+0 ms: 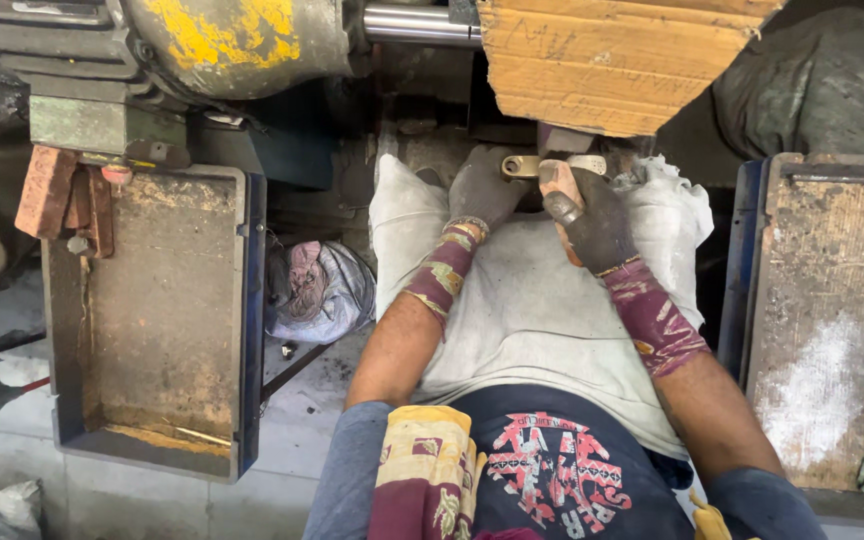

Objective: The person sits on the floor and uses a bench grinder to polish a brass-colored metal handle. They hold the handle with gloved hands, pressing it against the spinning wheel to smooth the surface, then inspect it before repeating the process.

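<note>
Gripping brass fitting (524, 165) at upper centre of frame: left hand (485, 187) and right hand (592, 220), gloved fingers clamped on it, pressing beneath wooden wheel (612, 60), over white sack (532, 300).

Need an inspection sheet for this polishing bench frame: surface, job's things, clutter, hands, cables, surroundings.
Surface: white cloth over the lap, dusty.
Job's things: brass piece held under the buffing wheel.
Clutter: bundled rag on the floor.
Hands: left hand and right hand gloved, both gripping the brass piece.
Cables: nothing seen.
Surroundings: left tray, right tray, yellow motor.
</note>
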